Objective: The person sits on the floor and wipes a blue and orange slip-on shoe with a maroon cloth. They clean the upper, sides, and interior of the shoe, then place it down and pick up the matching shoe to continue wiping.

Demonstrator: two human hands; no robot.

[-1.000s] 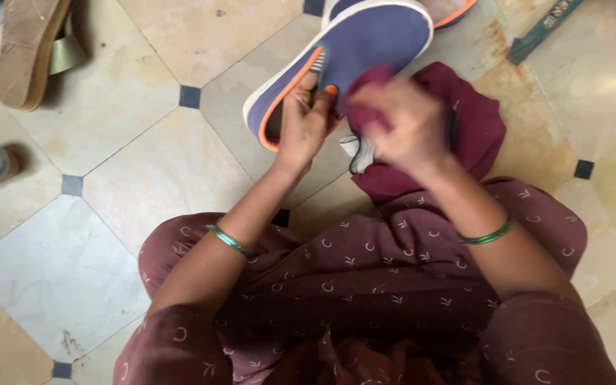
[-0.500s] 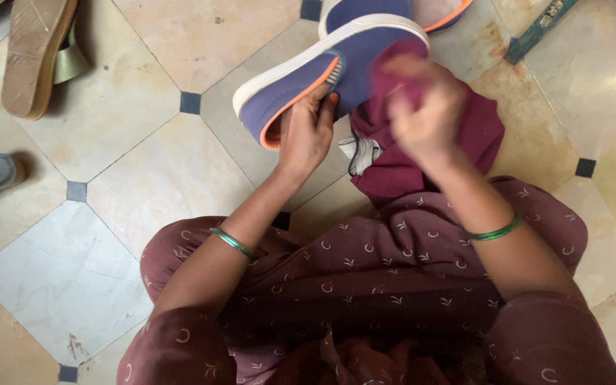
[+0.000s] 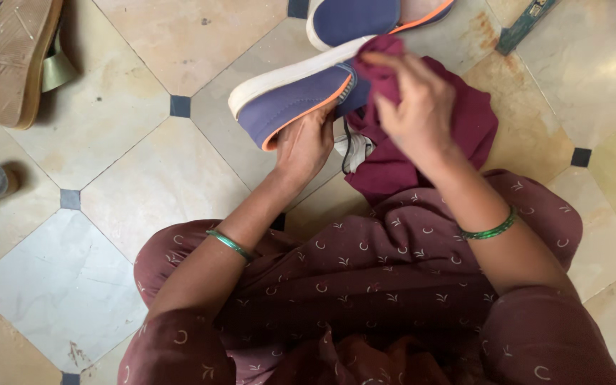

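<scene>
Gripping blue shoe (image 3: 290,100) from below, left hand (image 3: 306,142) at frame centre, fingers curled round its side, forearm running down-left with green bangle (image 3: 228,244). Right hand (image 3: 416,107), upper centre-right, fingers pinched closed on maroon cloth (image 3: 458,132), pressing cloth against shoe's heel end. Floor: beige tile floor (image 3: 144,199) with small dark diamond insets, stained. Tan sandal (image 3: 23,60) upper left; second blue shoe (image 3: 358,18) top centre. Held shoe: blue upper, orange trim, white sole, tilted on side, upper centre of frame.
</scene>
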